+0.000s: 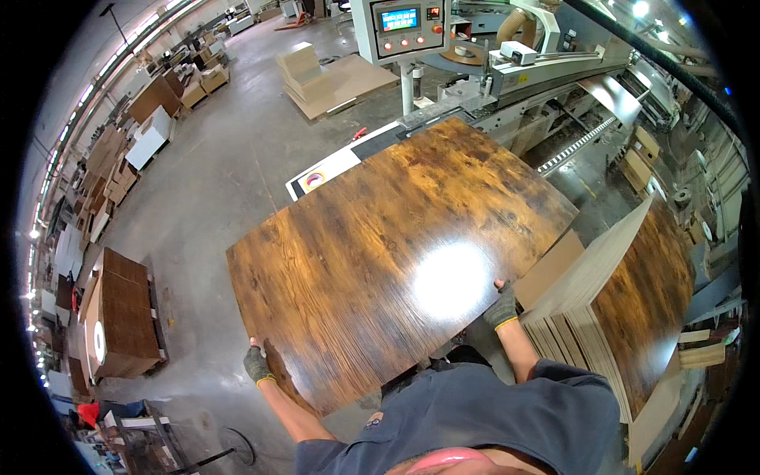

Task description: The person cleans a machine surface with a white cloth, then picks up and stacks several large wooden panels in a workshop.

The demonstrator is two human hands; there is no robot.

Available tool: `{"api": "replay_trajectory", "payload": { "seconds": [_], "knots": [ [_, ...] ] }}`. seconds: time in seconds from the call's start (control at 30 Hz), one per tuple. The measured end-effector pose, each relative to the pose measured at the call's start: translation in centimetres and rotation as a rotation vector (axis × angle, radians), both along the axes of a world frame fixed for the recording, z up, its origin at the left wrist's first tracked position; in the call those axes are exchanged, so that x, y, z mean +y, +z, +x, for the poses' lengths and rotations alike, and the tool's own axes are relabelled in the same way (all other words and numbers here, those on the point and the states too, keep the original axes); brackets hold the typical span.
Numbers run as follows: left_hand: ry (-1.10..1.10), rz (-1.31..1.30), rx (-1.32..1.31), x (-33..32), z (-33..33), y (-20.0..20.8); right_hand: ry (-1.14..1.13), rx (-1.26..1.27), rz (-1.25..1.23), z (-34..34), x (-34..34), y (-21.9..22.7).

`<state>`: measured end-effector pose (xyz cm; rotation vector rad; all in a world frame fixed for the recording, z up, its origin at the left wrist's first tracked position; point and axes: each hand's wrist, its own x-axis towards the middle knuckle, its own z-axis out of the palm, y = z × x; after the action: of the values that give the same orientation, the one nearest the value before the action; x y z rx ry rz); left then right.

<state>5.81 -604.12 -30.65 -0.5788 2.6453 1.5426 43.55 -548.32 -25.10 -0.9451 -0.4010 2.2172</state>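
A large brown wood-grain panel (380,261) lies tilted in front of me, held at its edges by both hands. My left hand (257,364), in a dark fingerless glove with a yellow cuff, closes round the panel's left edge near its close corner. On the near right edge, my right hand (503,307), gloved the same way, grips the panel with the thumb on top; its other fingers are hidden underneath. The panel's far end reaches over the bed of a machine (376,142). A bright lamp reflection shines on its surface.
Close on my right stands a stack of similar panels (582,336). Ahead rises a control box (404,28) with a screen and buttons on a post. A pallet of boards (317,79) sits beyond, and a brown stack (123,313) stands at left.
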Motion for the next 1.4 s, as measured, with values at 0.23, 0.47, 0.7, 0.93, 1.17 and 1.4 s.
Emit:
{"api": "replay_trajectory", "payload": {
  "seconds": [0.23,0.47,0.7,0.93,1.17,1.4],
  "knots": [
    [-0.084,-0.182,0.006,4.4,1.7,-2.1,-0.03,-0.334,-0.041,-2.4,2.6,3.5],
    [-0.364,-0.27,0.04,7.0,0.6,-3.0,0.099,-0.523,-0.094,-2.1,8.2,-2.7],
    [-0.443,-0.22,-0.161,7.2,-3.1,-3.8,0.147,-0.13,-0.255,-1.0,9.8,-10.9],
    [-0.451,-0.482,-0.287,10.1,-3.1,-1.3,0.148,-0.505,-0.332,-2.2,10.3,-3.7],
    [-0.356,-0.452,-0.325,10.5,-2.8,-1.0,0.188,-0.551,-0.446,-2.3,12.4,-3.1],
    [-0.304,-0.455,-0.307,11.9,-2.4,-4.1,0.142,-0.504,-0.514,-1.3,15.2,-6.9]
  ]
}}
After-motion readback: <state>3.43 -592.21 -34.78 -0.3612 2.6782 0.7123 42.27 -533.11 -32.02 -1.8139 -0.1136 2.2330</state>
